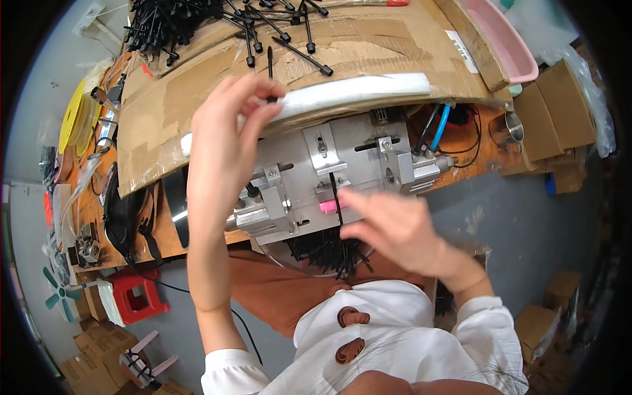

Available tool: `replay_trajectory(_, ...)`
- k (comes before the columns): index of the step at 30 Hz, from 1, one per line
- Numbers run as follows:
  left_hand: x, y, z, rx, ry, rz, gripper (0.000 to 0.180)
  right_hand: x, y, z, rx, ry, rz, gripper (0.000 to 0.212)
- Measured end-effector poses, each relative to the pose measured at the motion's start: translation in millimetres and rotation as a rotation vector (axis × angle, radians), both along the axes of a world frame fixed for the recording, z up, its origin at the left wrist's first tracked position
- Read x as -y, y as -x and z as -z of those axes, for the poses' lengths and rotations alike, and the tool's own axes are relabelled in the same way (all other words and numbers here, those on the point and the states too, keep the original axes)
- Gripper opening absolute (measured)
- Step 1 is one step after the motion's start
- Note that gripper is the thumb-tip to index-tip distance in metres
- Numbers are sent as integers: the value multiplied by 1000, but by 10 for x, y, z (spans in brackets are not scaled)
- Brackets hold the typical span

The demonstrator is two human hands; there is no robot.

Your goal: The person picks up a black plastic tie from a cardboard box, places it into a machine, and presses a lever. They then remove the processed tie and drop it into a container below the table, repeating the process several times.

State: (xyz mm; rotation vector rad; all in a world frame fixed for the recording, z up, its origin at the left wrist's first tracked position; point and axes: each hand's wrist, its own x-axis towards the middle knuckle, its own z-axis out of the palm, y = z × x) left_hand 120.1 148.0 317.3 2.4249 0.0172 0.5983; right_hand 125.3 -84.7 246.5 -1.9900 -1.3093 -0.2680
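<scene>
Tie: I see a thin black cable tie (334, 192) standing upright in the slot of the grey metal jig (342, 174) at frame centre, just above a pink pad (328, 207).
How it handles: I judge it very light, springy plastic, smooth and a bit slippery; it bends easily but won't break. I would pinch it near the head or mid-strap, between thumb and forefinger.
Right hand: my right hand (395, 230) sits centre-right, fingers reaching left, fingertips touching or just beside the tie's lower end at the pink pad. It is motion-blurred, so I cannot tell whether the fingers are pinched on the strap.
Left hand: my left hand (230, 131) is raised at upper centre-left, thumb and forefinger pressed together on a second tie (270, 72) that sticks up from the pinch, over the white strip (355, 92) edging the cardboard (368, 46).
Tie versus hands: the slotted tie lies right of and below the left hand, and at the right hand's fingertips.
Supply: loose ties (164, 23) are heaped at upper left on the cardboard; another bunch (326, 253) hangs below the jig, near my lap.
Around: pink tray (510, 46) upper right, red stool (135, 296) lower left.
</scene>
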Motion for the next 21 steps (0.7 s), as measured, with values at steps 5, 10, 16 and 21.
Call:
replay_trajectory(5,417,682,270,40,2,-35,43,-692,-1009,-619,351,64,340,28)
replay_trajectory(10,909,1155,845,-40,-105,-36,64,-1034,-1623,-952,-98,344,-106,19)
replay_trajectory(16,1200,1053,1093,-177,-305,-21,69,-409,-1250,-1306,-758,-52,-35,23)
replay_trajectory(21,1176,1044,1096,-243,-323,-29,72,-20,-681,-778,-695,-376,32,22)
